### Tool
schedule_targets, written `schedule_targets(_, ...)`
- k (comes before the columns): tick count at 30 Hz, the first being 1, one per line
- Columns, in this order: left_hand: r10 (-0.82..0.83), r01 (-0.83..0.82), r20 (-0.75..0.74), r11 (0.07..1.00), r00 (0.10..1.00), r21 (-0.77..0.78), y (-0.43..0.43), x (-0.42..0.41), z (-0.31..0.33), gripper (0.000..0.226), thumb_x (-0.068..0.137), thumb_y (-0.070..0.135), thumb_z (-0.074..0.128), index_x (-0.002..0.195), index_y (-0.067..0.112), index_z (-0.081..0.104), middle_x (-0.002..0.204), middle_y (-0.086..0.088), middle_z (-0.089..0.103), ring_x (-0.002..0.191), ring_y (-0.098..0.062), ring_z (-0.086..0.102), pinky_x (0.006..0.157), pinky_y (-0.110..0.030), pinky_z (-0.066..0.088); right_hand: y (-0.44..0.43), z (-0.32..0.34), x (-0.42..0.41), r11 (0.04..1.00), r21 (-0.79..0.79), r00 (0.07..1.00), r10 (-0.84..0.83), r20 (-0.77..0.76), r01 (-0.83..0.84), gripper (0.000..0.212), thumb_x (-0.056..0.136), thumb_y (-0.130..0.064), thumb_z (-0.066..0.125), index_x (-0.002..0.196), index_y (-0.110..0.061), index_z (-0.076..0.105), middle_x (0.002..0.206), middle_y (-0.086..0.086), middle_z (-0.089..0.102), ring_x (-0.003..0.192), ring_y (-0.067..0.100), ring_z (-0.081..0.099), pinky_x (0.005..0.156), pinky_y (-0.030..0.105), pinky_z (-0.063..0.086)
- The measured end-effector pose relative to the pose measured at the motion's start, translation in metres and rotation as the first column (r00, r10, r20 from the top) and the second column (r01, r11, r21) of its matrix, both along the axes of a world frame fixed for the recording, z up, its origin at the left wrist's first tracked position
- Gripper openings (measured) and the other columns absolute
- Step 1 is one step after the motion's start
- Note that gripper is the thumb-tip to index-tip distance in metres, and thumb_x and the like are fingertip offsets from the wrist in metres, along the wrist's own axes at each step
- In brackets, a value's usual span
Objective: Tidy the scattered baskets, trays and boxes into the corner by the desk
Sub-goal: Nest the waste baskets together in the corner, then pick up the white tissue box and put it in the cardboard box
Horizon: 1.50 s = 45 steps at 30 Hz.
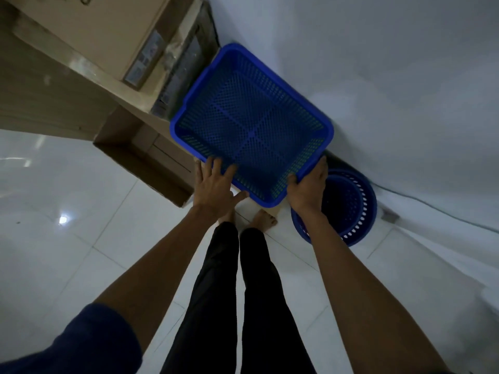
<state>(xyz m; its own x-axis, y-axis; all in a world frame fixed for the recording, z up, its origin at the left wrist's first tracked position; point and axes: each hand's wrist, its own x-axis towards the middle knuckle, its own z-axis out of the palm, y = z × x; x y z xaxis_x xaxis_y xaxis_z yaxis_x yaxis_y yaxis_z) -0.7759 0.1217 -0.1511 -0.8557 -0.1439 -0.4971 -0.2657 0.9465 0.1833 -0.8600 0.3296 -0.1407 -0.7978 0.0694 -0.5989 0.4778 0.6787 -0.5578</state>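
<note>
A blue rectangular mesh basket [251, 122] is held up in front of me, near the white wall and the end of the desk. My right hand [307, 188] grips its near right rim. On the near left rim lies my left hand [214, 188], fingers spread over the edge and thumb underneath. A round blue perforated basket [351, 206] stands on the floor by the wall, partly hidden behind my right forearm. An open cardboard box [151, 163] sits on the floor against the desk.
A wooden desk [46, 95] carries a large cardboard box [102, 31] at upper left. White wall at right, with a cable [432, 206] along its base. Glossy white tiles [81, 238] cover the floor. My legs and bare feet [264, 218] stand below the basket.
</note>
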Motion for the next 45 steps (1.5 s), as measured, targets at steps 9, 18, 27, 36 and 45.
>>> schedule_targets(9, 0.214, -0.192, -0.071, 0.951, 0.974, 0.241, -0.025, -0.031, 0.173, 0.058, 0.093, 0.053, 0.053, 0.142, 0.025, 0.044, 0.142, -0.012, 0.042, 0.127, -0.036, 0.046, 0.104, -0.056, 0.043, 0.029, 0.177, 0.040, 0.996, -0.051, 0.987, -0.085, -0.135, 0.079, 0.078, 0.099, -0.046, 0.054, 0.159, -0.013, 0.016, 0.165, 0.017, 0.009, 0.152, 0.032, 0.011, 0.120, 0.045, 0.019)
schedule_targets(18, -0.081, 0.169, -0.247, 0.916, 0.966, 0.363, -0.014, -0.031, 0.322, 0.053, 0.091, 0.056, 0.050, 0.135, 0.026, 0.053, 0.136, -0.010, 0.048, 0.120, -0.032, 0.051, 0.100, -0.053, 0.047, 0.035, 0.291, 0.153, 0.887, -0.114, 0.823, -0.458, -0.337, 0.447, 0.078, 0.099, -0.034, 0.058, 0.159, -0.012, 0.014, 0.162, 0.011, 0.022, 0.147, 0.024, 0.021, 0.122, 0.040, 0.021)
schedule_targets(27, -0.491, 0.583, -0.315, 0.686, 0.812, 0.435, 0.066, 0.010, 0.375, 0.040, 0.098, 0.036, 0.058, 0.136, 0.022, 0.054, 0.137, -0.013, 0.048, 0.119, -0.032, 0.051, 0.096, -0.042, 0.045, 0.049, 0.346, 0.308, 0.607, -0.059, 0.519, -0.722, -0.458, 0.792, 0.072, 0.099, -0.036, 0.056, 0.158, -0.017, 0.019, 0.156, 0.010, 0.032, 0.139, 0.022, 0.036, 0.110, 0.033, 0.031)
schedule_targets(36, -0.754, 0.797, -0.385, 0.292, 0.532, 0.529, 0.209, 0.118, 0.410, 0.031, 0.097, 0.032, 0.060, 0.127, 0.022, 0.061, 0.120, -0.004, 0.062, 0.104, -0.018, 0.060, 0.090, -0.032, 0.049, 0.083, 0.374, 0.479, 0.132, -0.090, 0.061, -0.834, -0.549, 0.987, 0.055, 0.098, -0.030, 0.060, 0.148, -0.020, 0.038, 0.131, 0.011, 0.056, 0.116, 0.023, 0.056, 0.095, 0.034, 0.046)
schedule_targets(45, -0.835, 0.797, -0.449, -0.023, 0.316, 0.603, 0.349, 0.343, 0.411, 0.023, 0.093, 0.032, 0.064, 0.116, 0.029, 0.066, 0.108, 0.002, 0.065, 0.099, -0.012, 0.061, 0.090, -0.041, 0.055, 0.117, 0.372, 0.718, -0.199, -0.062, -0.201, -0.823, -0.531, 0.978, 0.040, 0.097, -0.029, 0.060, 0.135, -0.020, 0.052, 0.105, 0.003, 0.067, 0.080, 0.015, 0.066, 0.069, 0.035, 0.057)
